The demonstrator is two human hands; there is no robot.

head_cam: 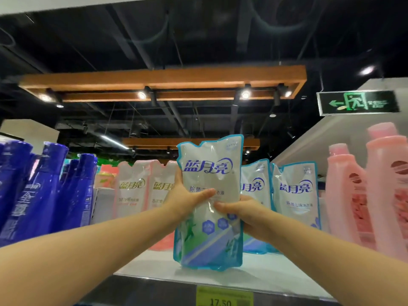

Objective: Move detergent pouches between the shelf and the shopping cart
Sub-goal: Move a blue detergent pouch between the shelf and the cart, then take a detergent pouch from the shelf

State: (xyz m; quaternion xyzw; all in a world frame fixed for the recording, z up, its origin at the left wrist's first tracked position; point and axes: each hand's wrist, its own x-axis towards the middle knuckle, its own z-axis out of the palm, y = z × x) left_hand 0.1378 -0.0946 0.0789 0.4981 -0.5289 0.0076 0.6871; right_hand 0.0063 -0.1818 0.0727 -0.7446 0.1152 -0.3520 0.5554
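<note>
The pouch hides most of the fingers of the left hand and right hand, and half of a rear pouch. The price tag is cut by the bottom edge, its small print blurred.

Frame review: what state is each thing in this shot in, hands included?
Held pouch: upright, gripped by both hands at the shelf front.
Left hand: grips the pouch's left edge, thumb on front.
Right hand: grips its right edge.
Blue-trimmed pouches behind: standing on the shelf.
Pink-trimmed pouches: standing on the shelf.
Exit sign: lit.
</note>
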